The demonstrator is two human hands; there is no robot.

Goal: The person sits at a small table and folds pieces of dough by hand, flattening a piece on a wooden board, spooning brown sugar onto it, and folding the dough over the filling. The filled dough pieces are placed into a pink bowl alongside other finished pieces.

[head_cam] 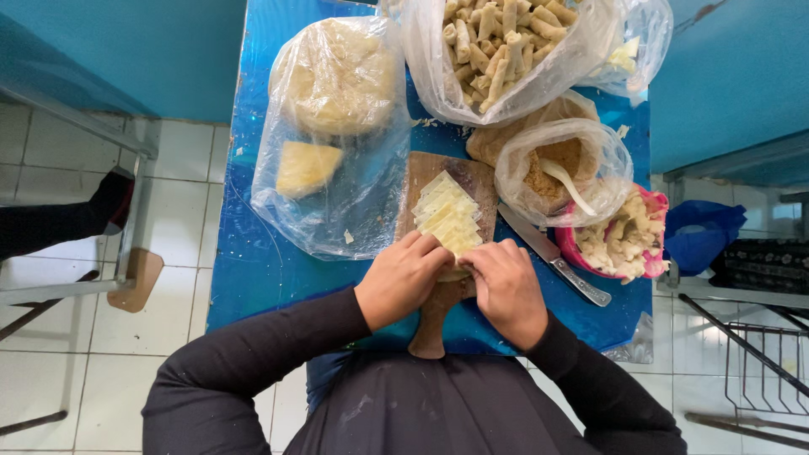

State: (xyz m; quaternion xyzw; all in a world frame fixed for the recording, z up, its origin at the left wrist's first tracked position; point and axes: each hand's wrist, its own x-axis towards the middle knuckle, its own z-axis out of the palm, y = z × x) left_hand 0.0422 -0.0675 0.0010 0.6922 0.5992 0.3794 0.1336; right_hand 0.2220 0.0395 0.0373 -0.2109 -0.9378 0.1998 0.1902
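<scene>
Flanking both hands (455, 282): clear dough bag (333, 135), pink bowl (619, 244).

Table (253, 270): glossy blue. Cutting board (438, 312): brown. Cheese strips (448, 215): pale yellow. Bowl (573, 248): pink. Sleeves (253, 354): black.

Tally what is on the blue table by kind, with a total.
Clear plastic bags: 4, one of dough, one of rolls, one of crumbs, one behind
Wooden board: 1
Knife: 1
Pink bowl: 1
Pale strip stack: 1
Total: 8
</scene>
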